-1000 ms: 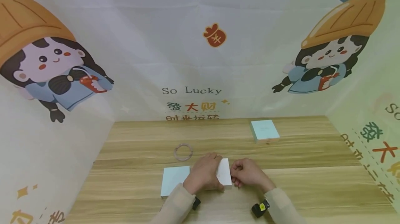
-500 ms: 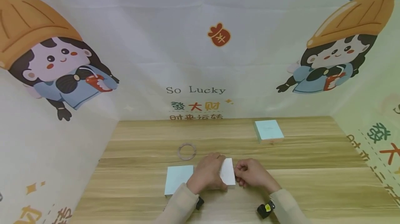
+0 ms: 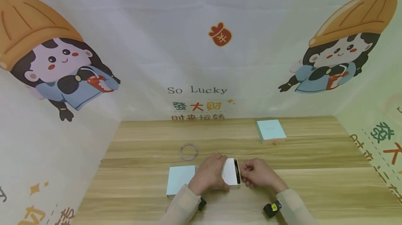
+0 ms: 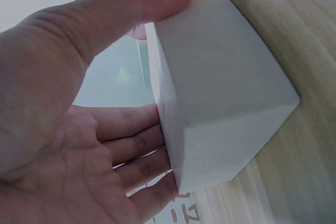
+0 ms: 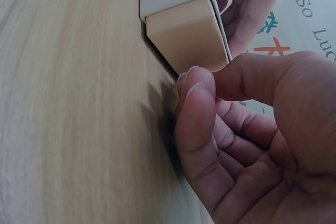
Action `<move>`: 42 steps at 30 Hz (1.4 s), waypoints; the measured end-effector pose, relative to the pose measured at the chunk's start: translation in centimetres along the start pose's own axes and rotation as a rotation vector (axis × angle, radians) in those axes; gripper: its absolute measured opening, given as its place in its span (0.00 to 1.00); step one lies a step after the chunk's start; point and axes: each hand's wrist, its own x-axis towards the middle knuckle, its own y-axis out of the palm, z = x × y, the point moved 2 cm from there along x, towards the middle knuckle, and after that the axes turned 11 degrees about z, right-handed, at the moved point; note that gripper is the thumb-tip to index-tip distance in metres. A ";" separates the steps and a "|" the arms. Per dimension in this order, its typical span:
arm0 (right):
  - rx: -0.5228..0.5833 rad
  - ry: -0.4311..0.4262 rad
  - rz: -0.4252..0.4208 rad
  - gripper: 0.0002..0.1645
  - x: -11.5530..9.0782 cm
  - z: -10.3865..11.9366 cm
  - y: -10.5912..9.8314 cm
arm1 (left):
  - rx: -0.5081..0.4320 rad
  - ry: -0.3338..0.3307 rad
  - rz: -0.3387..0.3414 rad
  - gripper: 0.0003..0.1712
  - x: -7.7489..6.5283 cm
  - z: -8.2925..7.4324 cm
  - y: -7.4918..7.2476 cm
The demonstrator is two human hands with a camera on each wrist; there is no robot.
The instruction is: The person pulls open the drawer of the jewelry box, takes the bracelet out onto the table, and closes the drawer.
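Note:
A small white drawer box [image 3: 229,172] lies on the wooden table in the head view. My left hand [image 3: 209,173] grips its outer sleeve [image 4: 220,66] across the width, thumb on the near side and fingers on the far side. From the sleeve's right end sticks a pale inner tray [image 5: 191,35], with a narrow dark strip of its inside showing. Close against that end is my right hand [image 3: 260,175], thumb and forefinger pinched together at the tray's end. What lies between those fingertips is hidden; the tray moves along with them.
A pale blue square box [image 3: 180,180] sits left of my left hand, partly behind the sleeve. Another pale blue box [image 3: 271,130] stands at the back right. A thin pinkish bangle [image 3: 180,152] lies behind my left hand. Printed cloth walls [image 3: 150,61] enclose the table.
The inner tray has slid a little out of the white sleeve to the right, with my right hand moving the same way. My left hand keeps its grip. The view has shifted slightly.

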 end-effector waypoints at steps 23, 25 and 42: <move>-0.032 0.000 0.006 0.08 -1.4 -0.8 -1.8 | 0.009 0.019 -0.022 0.55 -0.3 -0.1 0.0; -0.029 0.001 0.007 0.08 -1.5 -1.0 -2.0 | 0.012 0.021 -0.021 0.55 -0.4 -0.1 0.0; -0.027 0.013 -0.003 0.07 -2.8 -1.7 -3.1 | 0.025 0.014 -0.010 0.56 -0.3 0.1 0.2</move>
